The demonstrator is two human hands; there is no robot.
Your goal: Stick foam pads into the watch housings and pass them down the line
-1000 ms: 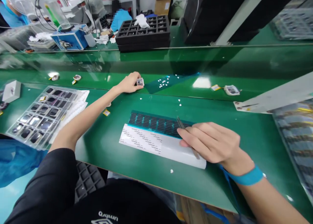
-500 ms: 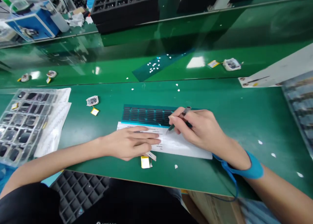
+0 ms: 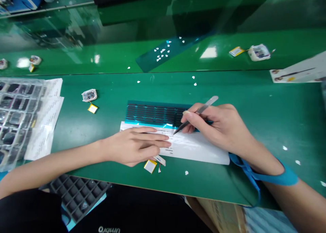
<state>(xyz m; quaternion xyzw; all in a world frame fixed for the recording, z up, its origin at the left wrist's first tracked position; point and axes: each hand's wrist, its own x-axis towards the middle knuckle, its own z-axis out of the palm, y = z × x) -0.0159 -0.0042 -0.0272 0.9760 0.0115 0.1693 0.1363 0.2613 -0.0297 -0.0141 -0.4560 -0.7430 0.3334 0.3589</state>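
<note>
Right hand (image 3: 216, 126) is holding tweezers (image 3: 203, 107), its grip clamped on the shank between thumb and fingers. Tip is pointing down-left at the white sheet (image 3: 201, 148), just beside the left fingertips; cannot tell whether it is touching.

Left hand (image 3: 134, 146) is lying palm down over the sheet's left part, fingers stretching toward the tip. Palm is hiding whatever lies under it, so cannot tell if that grip is closing on anything. A pale piece (image 3: 161, 160) is poking out below the thumb, a yellow-edged battery (image 3: 150, 166) lying just beside it on the green surface (image 3: 109, 111).

Blue film (image 3: 152, 112) with dark strips is lying along the sheet's far edge, right hand covering its right end. Sheet is showing print near the left fingers, shining plain toward the right.

Farther off, a second film (image 3: 146, 63) is carrying a cluster of white dots (image 3: 162, 51). Left of the hands, an open module (image 3: 89, 95) is resting beside its cell (image 3: 93, 108). Far left, a clear tray (image 3: 37, 99) is sitting against printed papers (image 3: 46, 128). Blue strap (image 3: 277, 177) is circling the right wrist.
</note>
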